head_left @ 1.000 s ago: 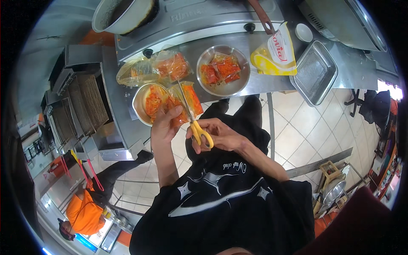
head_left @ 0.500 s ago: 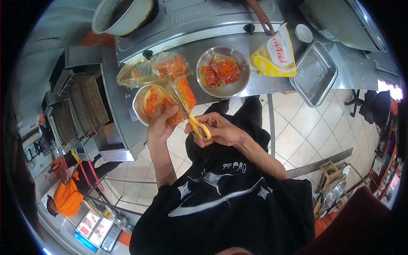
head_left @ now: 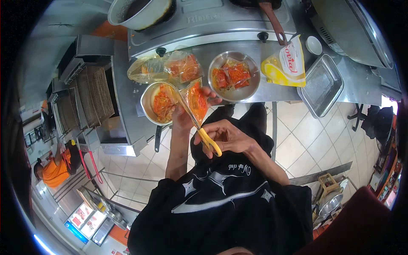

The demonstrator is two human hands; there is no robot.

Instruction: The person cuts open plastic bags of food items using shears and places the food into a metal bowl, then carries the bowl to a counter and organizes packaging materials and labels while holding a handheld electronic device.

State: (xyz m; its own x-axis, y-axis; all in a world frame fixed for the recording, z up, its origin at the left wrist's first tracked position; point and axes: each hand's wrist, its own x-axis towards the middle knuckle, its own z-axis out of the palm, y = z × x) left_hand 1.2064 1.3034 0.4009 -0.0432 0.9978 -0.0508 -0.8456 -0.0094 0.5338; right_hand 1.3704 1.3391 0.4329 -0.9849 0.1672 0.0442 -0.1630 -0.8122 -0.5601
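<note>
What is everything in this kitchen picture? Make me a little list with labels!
left hand: holds a clear packet of orange-red food over a small pan
right hand: holds yellow-handled scissors, blades at the packet
metal bowl: more red packets inside
yellow pouch: lies beside the bowl
metal tray: at the counter edge

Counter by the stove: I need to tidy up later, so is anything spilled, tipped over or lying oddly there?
Nothing looks spilled. The yellow pouch lies flat beside the empty steel tray, which sits askew at the counter's edge. The right hand holds yellow-handled scissors at the orange sauce packet in the left hand, over a bowl.
</note>
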